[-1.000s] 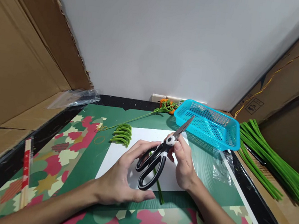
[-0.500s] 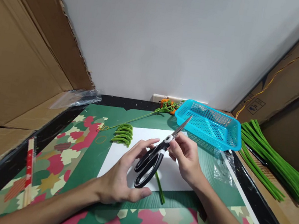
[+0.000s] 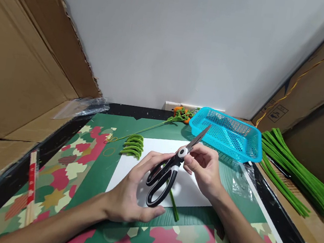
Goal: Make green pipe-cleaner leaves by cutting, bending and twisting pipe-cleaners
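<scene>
A pair of black-and-white scissors is raised over the white paper, blades pointing up and to the right. My right hand pinches them near the white pivot. Around the handles, my left hand is spread, thumb below and fingers above; whether a fingertip touches the scissors I cannot tell. Beneath the scissors a green pipe cleaner lies partly on the paper, its upper end hidden. Several bent green pipe cleaners form a row at the paper's left edge.
A blue plastic basket stands at the back right, beside a bundle of long green pipe cleaners. An orange flower with a green stem lies behind the paper. Red-wrapped chopsticks lie at left. Cardboard walls flank the table.
The scissors have shifted slightly right and their handles a little down, with my right hand moving along. My left fingers have come slightly nearer the handles.
</scene>
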Tool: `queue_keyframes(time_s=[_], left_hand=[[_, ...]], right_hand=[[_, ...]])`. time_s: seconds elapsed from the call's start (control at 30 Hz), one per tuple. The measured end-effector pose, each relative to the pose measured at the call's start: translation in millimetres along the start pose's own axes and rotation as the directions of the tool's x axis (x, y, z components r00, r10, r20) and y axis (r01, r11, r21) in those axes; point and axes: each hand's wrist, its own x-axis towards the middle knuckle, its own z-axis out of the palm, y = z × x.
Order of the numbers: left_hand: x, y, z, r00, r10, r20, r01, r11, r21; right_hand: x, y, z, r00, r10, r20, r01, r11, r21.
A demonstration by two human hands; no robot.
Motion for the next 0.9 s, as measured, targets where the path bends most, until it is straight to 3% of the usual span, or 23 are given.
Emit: queue_keyframes(time_s=[0.2, 0.4, 0.67, 0.9], left_hand=[[-1, 0, -0.6, 1.000, 0.002, -0.001, -0.002, 1.000, 0.000], [0, 3, -1.7, 1.000, -0.028, 0.012, 0.030, 0.992, -0.123], [-1, 0, 1.1, 0.996, -0.083, -0.039, 0.078, 0.991, -0.110], [-2, 2, 1.9, 0.987, -0.150, -0.060, 0.147, 0.988, -0.055]], right_hand=[[1, 0, 1, 1.000, 0.028, -0.008, -0.028, 0.999, 0.023], [3, -2, 4, 1.000, -0.009, 0.028, 0.007, 0.998, 0.066], [2, -11, 2, 0.995, -0.099, 0.000, 0.097, 0.975, -0.198], [3, -9, 0, 0.997, -0.060, 0.048, 0.068, 0.982, -0.178]])
